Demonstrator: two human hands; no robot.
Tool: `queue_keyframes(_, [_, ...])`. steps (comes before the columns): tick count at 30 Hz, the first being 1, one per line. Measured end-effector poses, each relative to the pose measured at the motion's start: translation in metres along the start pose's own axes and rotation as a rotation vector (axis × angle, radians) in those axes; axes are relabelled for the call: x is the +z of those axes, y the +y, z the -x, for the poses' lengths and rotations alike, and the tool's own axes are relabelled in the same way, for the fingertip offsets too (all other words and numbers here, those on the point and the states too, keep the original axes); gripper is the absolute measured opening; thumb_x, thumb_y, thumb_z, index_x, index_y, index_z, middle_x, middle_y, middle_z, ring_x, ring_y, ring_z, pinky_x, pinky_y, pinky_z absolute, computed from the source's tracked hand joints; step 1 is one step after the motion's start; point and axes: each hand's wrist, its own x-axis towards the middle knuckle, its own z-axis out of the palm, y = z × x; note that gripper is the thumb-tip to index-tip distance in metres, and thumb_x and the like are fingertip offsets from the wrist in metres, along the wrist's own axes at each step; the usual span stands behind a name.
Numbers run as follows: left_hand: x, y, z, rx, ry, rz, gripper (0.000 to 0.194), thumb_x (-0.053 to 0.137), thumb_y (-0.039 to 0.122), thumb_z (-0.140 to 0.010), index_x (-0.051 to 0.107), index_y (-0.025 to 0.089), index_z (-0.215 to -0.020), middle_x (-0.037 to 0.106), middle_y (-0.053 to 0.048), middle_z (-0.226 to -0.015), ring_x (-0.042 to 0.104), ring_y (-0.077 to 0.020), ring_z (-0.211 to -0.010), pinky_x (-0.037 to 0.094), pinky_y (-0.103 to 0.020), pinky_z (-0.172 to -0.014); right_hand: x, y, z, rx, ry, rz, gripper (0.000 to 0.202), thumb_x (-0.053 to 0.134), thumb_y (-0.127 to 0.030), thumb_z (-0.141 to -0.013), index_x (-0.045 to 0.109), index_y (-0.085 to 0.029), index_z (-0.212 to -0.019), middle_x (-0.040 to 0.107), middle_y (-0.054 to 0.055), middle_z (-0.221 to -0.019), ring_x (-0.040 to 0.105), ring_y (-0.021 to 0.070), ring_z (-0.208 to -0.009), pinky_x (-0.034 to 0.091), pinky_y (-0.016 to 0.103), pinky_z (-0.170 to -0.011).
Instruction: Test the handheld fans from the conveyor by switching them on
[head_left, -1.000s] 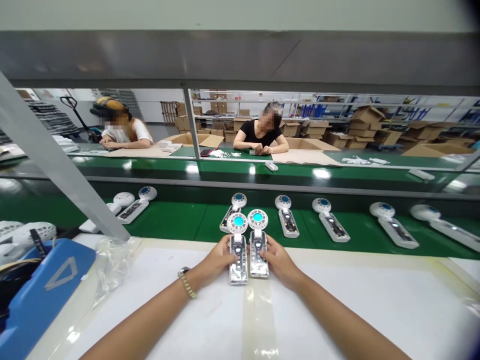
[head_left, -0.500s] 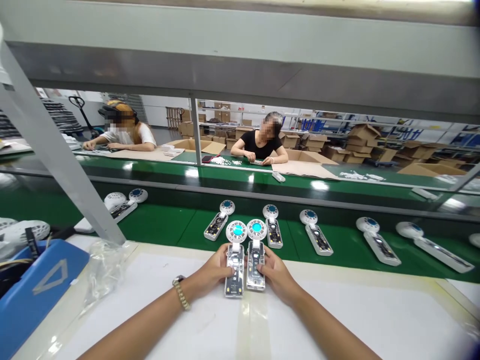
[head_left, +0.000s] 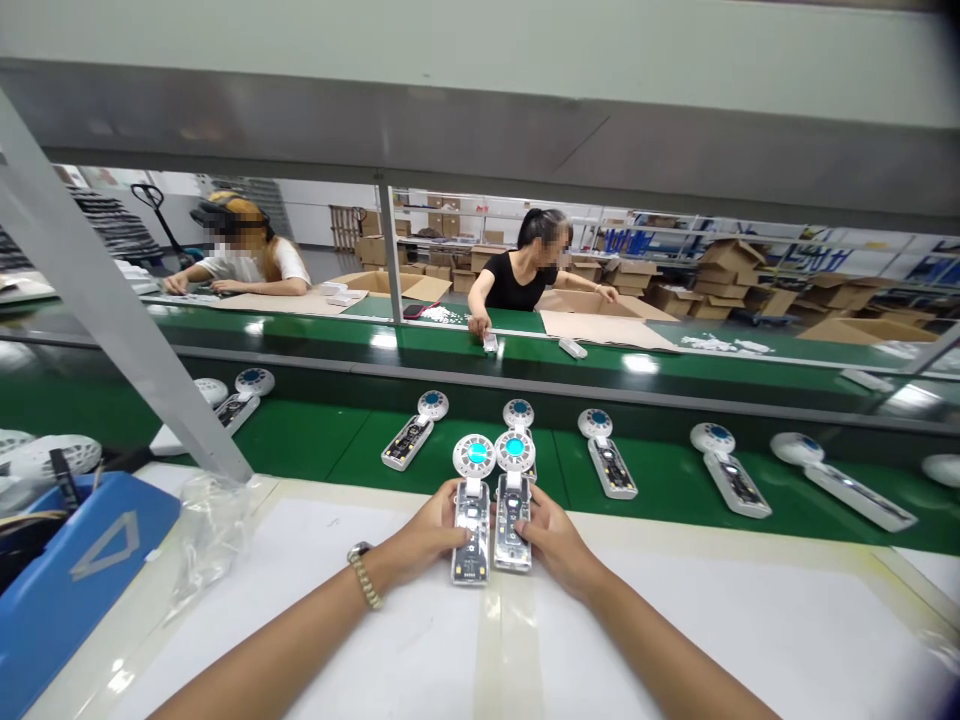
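Note:
My left hand (head_left: 421, 535) is closed around a handheld fan (head_left: 474, 512), thumb on the front of its clear handle. A second handheld fan (head_left: 510, 548) of the same kind is gripped in my right hand (head_left: 561, 540), thumb also on its front. Both are held upright side by side above the white worktop (head_left: 645, 640). Their round white heads have bright cyan centres, and circuit boards show through the handles. Most of my fingers are hidden behind the handles. Just beyond, similar fans lie on the green conveyor belt (head_left: 315, 440), such as one fan (head_left: 613, 468) to the right.
A blue bin (head_left: 82, 560) with white parts stands at the left, beside a crumpled plastic bag (head_left: 214, 540). A slanted metal post (head_left: 124, 270) rises there, and a shelf (head_left: 480, 130) spans overhead. Two co-workers sit across the belt, one in a black top (head_left: 517, 285).
The fans on the belt have shifted left. Across from me, the co-worker in black now reaches one hand to a white part on the belt and stretches the other arm sideways. My hands keep their grip.

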Motion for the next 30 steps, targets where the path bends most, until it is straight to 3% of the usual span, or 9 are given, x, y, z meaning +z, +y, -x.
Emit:
queue_keyframes(20, [-0.001,-0.003,0.0,0.001,0.045,-0.003,0.057,0.071,0.009,-0.059,0.043,0.019,-0.107,0.056,-0.009,-0.106,0.055,-0.0246,-0.1,0.043,-0.036,-0.081,0.006,-0.006,0.004,0.005,0.01,0.018,0.057,0.073,-0.025,-0.063,0.047,-0.022,-0.114,0.064,0.008,-0.104,0.06,0.0243,-0.094,0.046,0.036,-0.077])
queue_keyframes(25, [0.003,0.004,0.003,-0.017,0.044,0.016,0.06,0.073,0.01,-0.058,0.044,0.019,-0.109,0.057,-0.009,-0.105,0.057,-0.0235,-0.096,0.042,-0.037,-0.083,0.004,-0.003,0.002,0.017,0.046,-0.035,0.055,0.074,-0.02,-0.061,0.049,-0.021,-0.111,0.066,0.005,-0.095,0.062,0.0231,-0.087,0.046,0.034,-0.076])
queue_keyframes(28, [0.005,0.008,0.003,-0.032,0.107,0.062,0.044,0.068,0.025,-0.068,0.047,0.019,-0.105,0.061,-0.007,-0.097,0.061,-0.0209,-0.084,0.044,-0.037,-0.08,0.003,-0.007,0.002,0.099,0.078,-0.152,0.031,0.064,-0.037,-0.07,0.057,-0.019,-0.094,0.068,0.004,-0.079,0.063,0.0217,-0.073,0.047,0.033,-0.069])
queue_keyframes(30, [0.006,0.008,0.002,-0.116,0.155,0.092,0.036,0.056,0.046,-0.075,0.052,0.016,-0.094,0.065,-0.006,-0.077,0.062,-0.0187,-0.067,0.046,-0.039,-0.075,0.005,-0.011,0.003,0.157,0.08,-0.22,0.039,0.047,-0.054,-0.077,0.06,-0.017,-0.08,0.066,0.004,-0.064,0.061,0.0197,-0.058,0.047,0.032,-0.062])
